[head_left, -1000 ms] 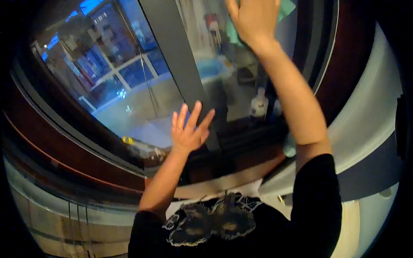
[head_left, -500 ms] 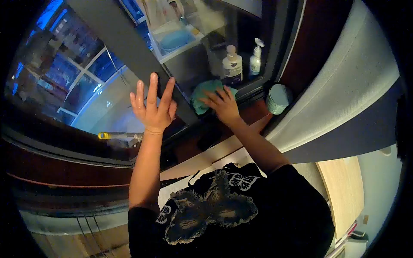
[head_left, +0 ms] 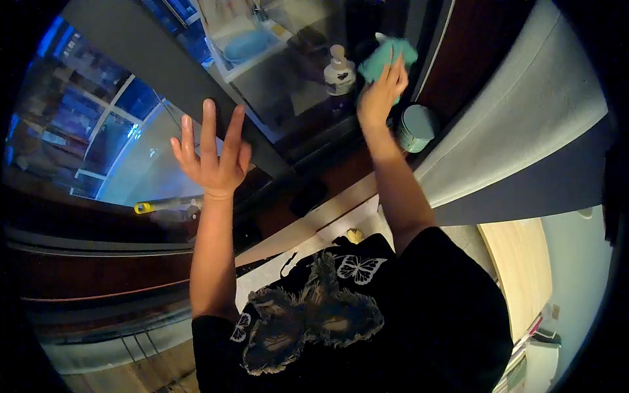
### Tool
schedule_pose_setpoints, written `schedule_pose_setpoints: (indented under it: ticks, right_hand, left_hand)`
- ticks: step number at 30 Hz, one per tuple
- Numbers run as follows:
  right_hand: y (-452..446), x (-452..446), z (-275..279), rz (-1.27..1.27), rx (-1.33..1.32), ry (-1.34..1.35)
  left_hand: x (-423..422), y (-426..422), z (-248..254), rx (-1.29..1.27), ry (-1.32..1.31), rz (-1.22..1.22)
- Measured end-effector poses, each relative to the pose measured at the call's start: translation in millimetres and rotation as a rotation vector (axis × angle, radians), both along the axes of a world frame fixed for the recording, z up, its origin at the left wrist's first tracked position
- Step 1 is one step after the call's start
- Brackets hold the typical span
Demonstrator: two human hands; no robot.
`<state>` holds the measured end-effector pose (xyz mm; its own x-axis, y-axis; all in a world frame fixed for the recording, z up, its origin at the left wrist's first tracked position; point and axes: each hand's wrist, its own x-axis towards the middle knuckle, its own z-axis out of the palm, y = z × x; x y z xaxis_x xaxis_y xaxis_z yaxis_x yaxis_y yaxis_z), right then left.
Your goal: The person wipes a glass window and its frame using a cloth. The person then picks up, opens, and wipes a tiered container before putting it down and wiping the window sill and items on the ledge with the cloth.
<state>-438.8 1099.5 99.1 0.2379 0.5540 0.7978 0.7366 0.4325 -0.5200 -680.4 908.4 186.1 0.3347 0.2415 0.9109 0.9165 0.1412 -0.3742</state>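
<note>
The person's right hand (head_left: 385, 90) holds a mint-green cloth (head_left: 385, 59) up by the right-hand side of the glass pane (head_left: 288, 108), its fingers lying close together and slightly bent over the fabric; where the thumb sits is unclear. The cloth is bunched under the fingertips, and whether it presses on the glass cannot be told. A white pump bottle (head_left: 339, 75) shows in the pane just left of the cloth, and a lidded cylindrical canister (head_left: 417, 129) stands on the sill (head_left: 278, 213) below and to the right of the right hand. The left hand (head_left: 213, 157) is raised with its back to the camera, fingers spread, holding nothing, in front of the glass and the dark grey window frame (head_left: 173, 62); whether it touches either cannot be told. Just below that hand, a tool with a yellow end (head_left: 143, 208) shows in the left part of the window. Higher up, a blue basin (head_left: 246, 47) is visible through the glass. A pale curtain (head_left: 524, 105) hangs at the right, near the canister. The person's black shirt (head_left: 419, 321) bears white butterfly prints (head_left: 360, 268).
</note>
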Motion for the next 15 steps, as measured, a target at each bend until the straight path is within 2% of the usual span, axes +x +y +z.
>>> schedule_pose_setpoints:
  ticks: [3,9,11,15]
  right_hand:
    - [-13.3,-3.8,-55.1,-0.024,-0.128,-0.011]
    - [-21.7,2.2,-67.9,-0.122,-0.285,-0.154]
    - [-17.9,10.3,-73.8,-0.068,-0.463,-0.187]
    - [-16.2,17.2,-73.3,-0.042,-0.389,-0.244]
  left_hand:
    - [1.1,-1.5,3.1,-0.009,0.002,-0.026]
    - [0.7,-2.9,-0.5,-0.056,-0.024,0.005]
    - [1.5,-3.1,0.9,-0.054,-0.018,0.007]
    - [0.0,1.0,-1.1,-0.025,-0.013,0.020]
